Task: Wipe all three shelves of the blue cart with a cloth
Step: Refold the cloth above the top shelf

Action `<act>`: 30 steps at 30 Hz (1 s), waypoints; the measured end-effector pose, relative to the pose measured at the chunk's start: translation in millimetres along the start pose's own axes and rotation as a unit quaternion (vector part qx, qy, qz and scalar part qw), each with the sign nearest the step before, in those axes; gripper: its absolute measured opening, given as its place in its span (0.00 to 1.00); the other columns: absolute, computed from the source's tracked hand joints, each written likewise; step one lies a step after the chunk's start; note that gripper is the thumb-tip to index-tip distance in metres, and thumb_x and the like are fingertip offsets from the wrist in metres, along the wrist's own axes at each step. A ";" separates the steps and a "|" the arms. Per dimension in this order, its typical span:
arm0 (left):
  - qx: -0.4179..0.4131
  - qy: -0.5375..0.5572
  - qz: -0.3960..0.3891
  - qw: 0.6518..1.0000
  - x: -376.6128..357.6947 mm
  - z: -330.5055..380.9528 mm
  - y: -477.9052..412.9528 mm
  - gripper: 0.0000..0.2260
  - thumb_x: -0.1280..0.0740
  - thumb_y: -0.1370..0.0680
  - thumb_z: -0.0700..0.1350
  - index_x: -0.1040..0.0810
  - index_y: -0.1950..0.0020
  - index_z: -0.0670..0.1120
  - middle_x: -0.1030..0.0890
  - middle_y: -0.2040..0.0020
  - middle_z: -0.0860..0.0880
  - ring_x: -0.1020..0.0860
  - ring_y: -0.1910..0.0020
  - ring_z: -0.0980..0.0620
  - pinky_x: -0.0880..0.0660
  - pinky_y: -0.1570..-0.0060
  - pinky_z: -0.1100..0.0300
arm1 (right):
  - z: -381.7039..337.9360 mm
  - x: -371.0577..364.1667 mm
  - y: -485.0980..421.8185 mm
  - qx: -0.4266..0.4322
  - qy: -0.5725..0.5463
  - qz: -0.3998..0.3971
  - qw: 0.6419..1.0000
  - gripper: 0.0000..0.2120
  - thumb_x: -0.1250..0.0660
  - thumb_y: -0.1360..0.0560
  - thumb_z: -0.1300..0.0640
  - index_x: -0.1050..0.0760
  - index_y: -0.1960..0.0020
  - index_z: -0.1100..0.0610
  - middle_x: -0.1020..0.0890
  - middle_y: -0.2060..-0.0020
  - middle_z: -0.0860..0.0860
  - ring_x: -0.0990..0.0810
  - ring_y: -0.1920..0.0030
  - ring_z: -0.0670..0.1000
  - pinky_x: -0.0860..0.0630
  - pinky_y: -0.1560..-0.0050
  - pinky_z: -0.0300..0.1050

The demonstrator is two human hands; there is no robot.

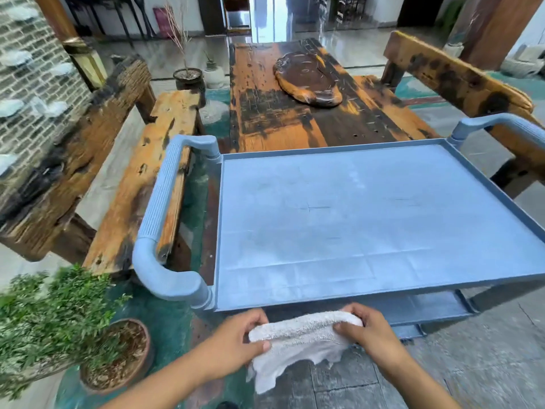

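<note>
So the blue cart (pixel 324 299) sits right in front of both hands, its near rim just past the fingertips. The top shelf (pixel 368 216) is a shallow tray with a raised lip all round; its pale surface shows only faint scratches and a crease line. Under that rim, just beyond the right hand, the front edge of the middle shelf (pixel 418 308) pokes out, with a sliver of the bottom shelf (pixel 407 330) below it. What's on those two I can't tell.

Past the cart's far edge stands a worn wooden table (pixel 280 125) with a dark wooden slab (pixel 306 78) lying on it. A wooden bench (pixel 141 178) runs along the left, close beside the cart's ribbed handle (pixel 159 208).

Just left of the left hand there's a clay pot (pixel 146 342) holding soil and a leafy green shrub (pixel 53 314). To the right of the right hand it's grey stone floor (pixel 472 364), plenty of space on that side.

The white cloth (pixel 298 338) is stretched between the hands, off the cart, hanging just short of the near rim. The left hand (pixel 236 340) pinches one end, thumb on top, and the right hand (pixel 371 332) grips the other end with curled fingers.
</note>
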State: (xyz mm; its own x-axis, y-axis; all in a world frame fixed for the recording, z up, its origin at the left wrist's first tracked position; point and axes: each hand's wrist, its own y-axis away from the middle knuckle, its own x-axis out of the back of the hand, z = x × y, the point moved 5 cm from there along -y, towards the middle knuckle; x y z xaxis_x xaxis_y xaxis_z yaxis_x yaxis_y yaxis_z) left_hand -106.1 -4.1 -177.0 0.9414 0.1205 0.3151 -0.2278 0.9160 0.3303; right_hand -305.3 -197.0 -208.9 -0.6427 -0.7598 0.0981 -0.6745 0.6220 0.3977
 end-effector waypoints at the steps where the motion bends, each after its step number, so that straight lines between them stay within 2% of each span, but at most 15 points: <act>1: 0.003 -0.017 0.001 1.000 -1.4 -7.4 0.0 0.07 0.30 0.26 0.49 0.28 0.55 0.54 0.23 0.61 0.51 0.28 0.62 0.55 0.32 0.60 0.56 | 7.4 -3.2 -2.0 -0.006 0.006 -0.007 1.000 0.07 0.27 0.28 0.69 0.21 0.59 0.60 0.20 0.67 0.52 0.23 0.65 0.50 0.28 0.64 0.42; 5: 0.007 -0.082 0.024 0.996 -14.7 -53.0 -14.6 0.06 0.31 0.25 0.51 0.29 0.55 0.56 0.23 0.62 0.55 0.29 0.64 0.59 0.33 0.62 0.58 | 49.5 -10.8 -27.1 -0.021 0.031 -0.029 0.999 0.03 0.28 0.27 0.69 0.21 0.56 0.64 0.19 0.66 0.52 0.21 0.65 0.48 0.27 0.64 0.38; 9: -0.003 -0.135 0.023 0.991 -38.5 -108.0 -40.5 0.06 0.34 0.24 0.53 0.31 0.56 0.58 0.24 0.64 0.59 0.29 0.66 0.62 0.33 0.66 0.66 | 90.8 -12.1 -62.8 0.019 0.082 -0.041 0.996 0.05 0.28 0.27 0.68 0.22 0.58 0.61 0.20 0.68 0.48 0.24 0.66 0.47 0.29 0.66 0.39; 11: -0.004 -0.135 0.039 0.990 -49.1 -143.5 -62.3 0.07 0.34 0.23 0.50 0.31 0.56 0.59 0.25 0.64 0.60 0.29 0.67 0.62 0.33 0.66 0.67 | 114.6 -13.7 -86.1 0.048 0.105 -0.049 0.992 0.06 0.25 0.30 0.63 0.23 0.60 0.61 0.23 0.69 0.47 0.26 0.67 0.47 0.32 0.67 0.41; 14: -0.029 -0.128 0.094 0.987 -53.4 -187.7 -90.9 0.07 0.34 0.22 0.48 0.29 0.56 0.59 0.27 0.64 0.55 0.30 0.65 0.58 0.32 0.62 0.60 | 152.8 -16.7 -116.8 0.074 0.116 -0.042 0.990 0.12 0.27 0.35 0.54 0.23 0.60 0.62 0.24 0.70 0.48 0.28 0.69 0.47 0.34 0.69 0.39; 16: -0.063 -0.114 0.127 0.983 -54.5 -211.8 -105.6 0.04 0.35 0.21 0.50 0.28 0.56 0.56 0.28 0.63 0.51 0.30 0.63 0.56 0.33 0.61 0.57 | 180.7 -20.2 -137.5 0.092 0.134 -0.042 0.986 0.15 0.28 0.36 0.50 0.23 0.58 0.61 0.23 0.70 0.49 0.28 0.69 0.47 0.33 0.67 0.41; 18: -0.093 -0.127 0.159 0.975 -55.7 -236.1 -120.2 0.07 0.37 0.21 0.52 0.29 0.58 0.55 0.30 0.65 0.54 0.31 0.64 0.58 0.35 0.62 0.59 | 205.3 -26.6 -158.9 0.143 0.206 -0.041 0.967 0.17 0.30 0.35 0.44 0.25 0.57 0.57 0.24 0.70 0.49 0.28 0.68 0.47 0.31 0.66 0.43; 20: -0.105 -0.173 0.181 0.962 -58.5 -254.1 -135.0 0.09 0.37 0.19 0.50 0.30 0.60 0.55 0.30 0.67 0.58 0.33 0.66 0.60 0.36 0.65 0.62 | 216.9 -32.7 -175.7 0.213 0.269 -0.026 0.939 0.13 0.31 0.32 0.45 0.24 0.57 0.54 0.21 0.69 0.51 0.27 0.70 0.44 0.30 0.67 0.43; 22: -0.115 -0.238 0.228 0.937 -66.2 -269.1 -147.1 0.10 0.36 0.19 0.46 0.31 0.60 0.54 0.28 0.67 0.59 0.31 0.67 0.61 0.37 0.67 0.67 | 225.3 -39.0 -189.9 0.269 0.293 -0.009 0.918 0.06 0.28 0.29 0.51 0.23 0.59 0.51 0.19 0.68 0.47 0.25 0.70 0.41 0.30 0.68 0.36; 23: -0.107 -0.261 0.250 0.926 -65.6 -271.9 -153.0 0.09 0.36 0.19 0.45 0.30 0.59 0.53 0.27 0.67 0.59 0.30 0.67 0.61 0.37 0.67 0.68 | 224.1 -40.4 -196.0 0.275 0.300 -0.006 0.913 0.06 0.27 0.27 0.54 0.23 0.60 0.51 0.18 0.67 0.46 0.24 0.69 0.41 0.30 0.70 0.34; 26: -0.046 -0.309 0.275 0.909 -53.7 -272.3 -170.1 0.03 0.36 0.20 0.46 0.26 0.54 0.50 0.21 0.59 0.55 0.25 0.58 0.57 0.34 0.62 0.62 | 217.1 -40.1 -212.4 0.235 0.331 0.003 0.914 0.07 0.28 0.27 0.53 0.24 0.61 0.50 0.19 0.68 0.44 0.23 0.68 0.41 0.31 0.70 0.37; 28: -0.016 -0.358 0.268 0.894 -46.0 -273.1 -184.0 0.03 0.37 0.20 0.46 0.24 0.50 0.49 0.20 0.51 0.50 0.23 0.48 0.49 0.34 0.57 0.58 | 211.6 -41.8 -223.7 0.226 0.396 0.021 0.890 0.08 0.30 0.26 0.49 0.26 0.60 0.50 0.19 0.66 0.46 0.22 0.63 0.44 0.28 0.65 0.42; 30: 0.002 -0.384 0.264 0.885 -40.7 -278.6 -196.8 0.03 0.38 0.20 0.47 0.25 0.50 0.50 0.22 0.50 0.48 0.24 0.46 0.45 0.32 0.54 0.55 | 209.0 -45.2 -235.4 0.237 0.436 0.043 0.867 0.10 0.32 0.26 0.46 0.28 0.58 0.50 0.19 0.64 0.48 0.21 0.59 0.49 0.30 0.64 0.45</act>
State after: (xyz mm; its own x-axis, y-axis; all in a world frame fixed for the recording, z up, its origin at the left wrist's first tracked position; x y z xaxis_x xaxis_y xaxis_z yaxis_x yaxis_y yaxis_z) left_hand -30.2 -82.6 -502.7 0.2572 0.2336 0.9377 -0.5881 0.8078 -0.0400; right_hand -193.3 -269.4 -497.6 -0.3188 -0.4324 0.8435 -0.8434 0.5354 -0.0443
